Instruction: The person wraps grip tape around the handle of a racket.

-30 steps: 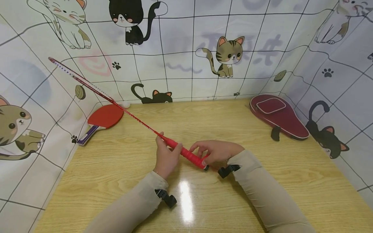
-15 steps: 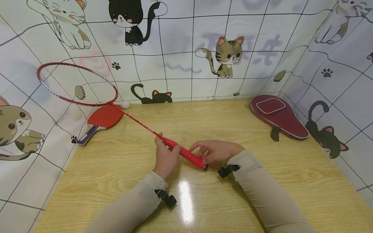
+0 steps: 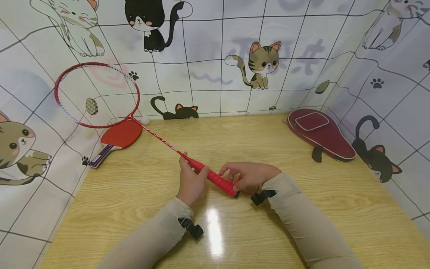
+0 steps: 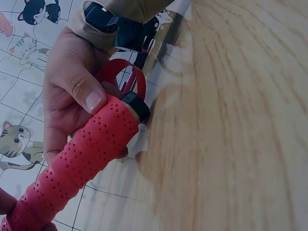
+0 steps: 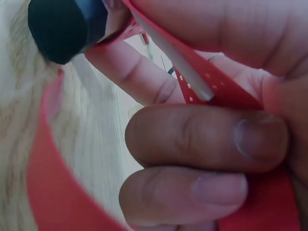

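A badminton racket with a red and white frame slants across the head view, its handle point(image 3: 218, 180) wrapped in red perforated grip tape. My left hand point(image 3: 192, 183) pinches it between thumb and fingers where handle meets shaft. At the butt end, my right hand point(image 3: 250, 173) has its thumb on the wrap, beside the black end cap point(image 4: 136, 105). A loose length of the red grip tape point(image 5: 67, 192) loops past the cap and runs under that hand's curled fingers point(image 5: 187, 139) in the right wrist view. The racket head point(image 3: 139, 93) is raised off the table, at the left.
A red table tennis bat point(image 3: 124, 134) lies at the back left, partly behind the racket head, with a white ball point(image 3: 145, 120) beside it. A dark red bat case point(image 3: 322, 140) lies at the back right. Cat-patterned walls point(image 3: 208, 74) border the wooden table point(image 3: 268, 142).
The racket has rolled about its long axis, so its head went from edge-on to showing its face. Both hands have stayed in about the same places.
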Motion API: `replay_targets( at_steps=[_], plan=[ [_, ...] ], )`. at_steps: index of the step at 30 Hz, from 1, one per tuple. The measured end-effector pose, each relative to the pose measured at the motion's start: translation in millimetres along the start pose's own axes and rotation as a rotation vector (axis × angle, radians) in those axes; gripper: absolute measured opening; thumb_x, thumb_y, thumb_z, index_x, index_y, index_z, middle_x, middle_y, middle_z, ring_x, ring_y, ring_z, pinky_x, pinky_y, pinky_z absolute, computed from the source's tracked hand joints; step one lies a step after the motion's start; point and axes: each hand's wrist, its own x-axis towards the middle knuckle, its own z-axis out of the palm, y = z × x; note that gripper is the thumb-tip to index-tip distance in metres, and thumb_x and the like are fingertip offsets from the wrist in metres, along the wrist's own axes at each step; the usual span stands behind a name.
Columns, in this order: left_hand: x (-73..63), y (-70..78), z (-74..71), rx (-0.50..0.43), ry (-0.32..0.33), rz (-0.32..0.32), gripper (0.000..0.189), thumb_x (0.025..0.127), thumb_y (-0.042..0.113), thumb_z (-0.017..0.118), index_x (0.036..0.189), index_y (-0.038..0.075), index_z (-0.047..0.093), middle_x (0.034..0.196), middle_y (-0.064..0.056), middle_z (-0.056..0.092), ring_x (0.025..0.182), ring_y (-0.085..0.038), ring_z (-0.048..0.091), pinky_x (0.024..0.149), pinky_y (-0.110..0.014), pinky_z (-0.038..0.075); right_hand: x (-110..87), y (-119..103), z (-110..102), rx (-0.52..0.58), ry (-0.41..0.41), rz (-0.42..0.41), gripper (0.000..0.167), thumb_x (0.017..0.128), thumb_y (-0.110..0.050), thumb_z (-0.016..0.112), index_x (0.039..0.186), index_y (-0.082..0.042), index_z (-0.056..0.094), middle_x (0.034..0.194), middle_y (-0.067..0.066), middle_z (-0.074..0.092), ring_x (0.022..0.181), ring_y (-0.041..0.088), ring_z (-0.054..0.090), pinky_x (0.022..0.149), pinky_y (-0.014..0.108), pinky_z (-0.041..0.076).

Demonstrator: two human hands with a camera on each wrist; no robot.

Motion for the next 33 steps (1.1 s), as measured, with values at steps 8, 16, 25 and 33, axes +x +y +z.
replay_targets(
  at_steps=[8,16,25,33],
  plan=[
    [0.6,0.6,-0.4,-0.01,-0.005,-0.005,0.092,0.097,0.011,0.066,0.166,0.009,0.006,0.144,-0.019,0.047,0.114,-0.031,0.059,0.092,-0.038,0.057,-0.4,-1.9,2.8,0.042,-0.01,0.015,0.058,0.09,-0.006,0.077,0.14,-0.028,0.057,0.113,0.005,0.072,0.099,0.026,0.069,0.082,0.039,0.055],
    [-0.9,-1.2,0.6,0.019,0.009,0.041,0.095,0.096,0.019,0.075,0.166,0.012,0.01,0.128,-0.018,0.055,0.09,-0.028,0.061,0.074,-0.032,0.054,0.4,-3.2,4.2,0.005,0.013,0.016,0.059,0.086,-0.008,0.081,0.136,-0.029,0.057,0.112,0.006,0.068,0.095,0.027,0.067,0.078,0.039,0.055],
    [0.9,-0.8,-1.1,0.018,-0.001,0.007,0.094,0.094,0.013,0.067,0.166,0.009,0.007,0.14,-0.018,0.05,0.101,-0.03,0.059,0.078,-0.033,0.053,0.3,-3.7,3.2,0.036,-0.008,0.025,0.062,0.088,-0.005,0.079,0.14,-0.031,0.057,0.113,0.005,0.07,0.097,0.027,0.069,0.081,0.04,0.057],
    [2.0,-2.8,-0.9,0.017,0.006,0.03,0.093,0.096,0.015,0.069,0.166,0.008,0.009,0.134,-0.019,0.053,0.095,-0.029,0.06,0.075,-0.032,0.052,1.6,-5.8,4.9,-0.001,0.004,0.033,0.062,0.088,-0.007,0.081,0.139,-0.033,0.058,0.111,0.003,0.07,0.097,0.026,0.069,0.084,0.041,0.053]
  ],
)
